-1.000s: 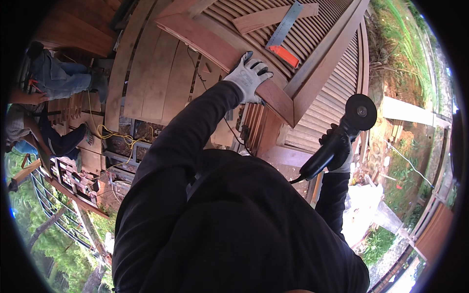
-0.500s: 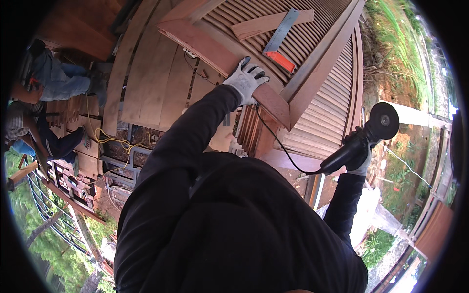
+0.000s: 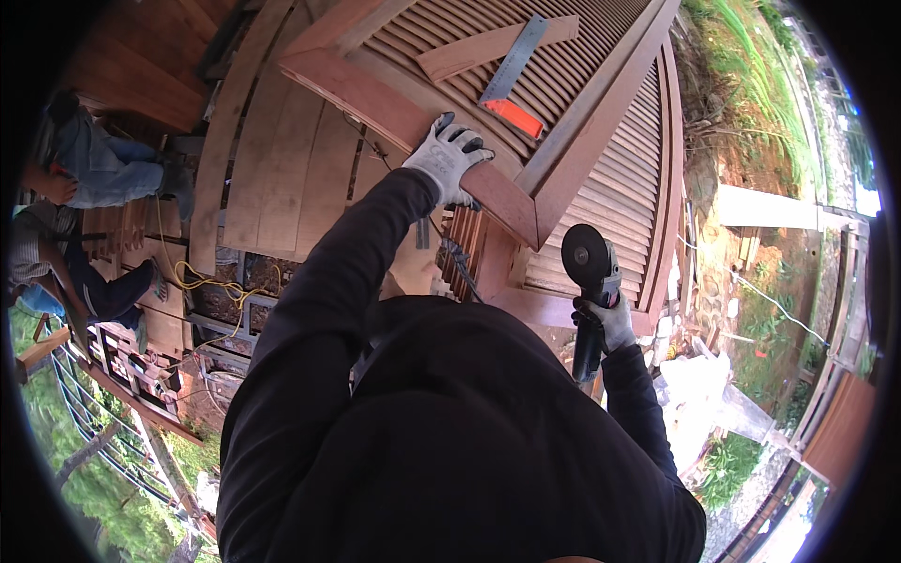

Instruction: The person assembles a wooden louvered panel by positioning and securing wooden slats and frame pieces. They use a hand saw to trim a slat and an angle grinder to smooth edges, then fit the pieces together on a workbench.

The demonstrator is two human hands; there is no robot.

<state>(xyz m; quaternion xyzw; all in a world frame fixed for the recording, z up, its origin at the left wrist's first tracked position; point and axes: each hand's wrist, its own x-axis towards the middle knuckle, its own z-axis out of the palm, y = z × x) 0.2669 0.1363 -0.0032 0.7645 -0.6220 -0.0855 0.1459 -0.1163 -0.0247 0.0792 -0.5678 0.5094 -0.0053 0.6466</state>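
Note:
My left hand (image 3: 446,159), in a grey-white glove with dark fingertips, grips the near rail of a louvered wooden panel (image 3: 380,98). Its fingers spread over the top and the thumb hangs over the edge. My right hand (image 3: 615,324), also gloved, is closed around a black angle grinder (image 3: 587,258), held upright with its dark round disc uppermost. The disc is beside the panel's corner, seemingly apart from the wood. Across the slats lie a try square (image 3: 516,66) with an orange-red stock and a short wooden piece (image 3: 446,64), partly under the blade.
More louvered slats (image 3: 605,211) show beyond the panel's right rail. Wide boards (image 3: 291,178) lie to the left, near a yellow cord (image 3: 221,281). Two people, one in blue jeans (image 3: 113,159), sit at far left. Grass and a dirt bank (image 3: 751,103) border the right side.
My right hand has brought the grinder left and lower, closer to the panel's corner, turning it more upright. My left hand keeps its place on the rail while the view shifts slightly.

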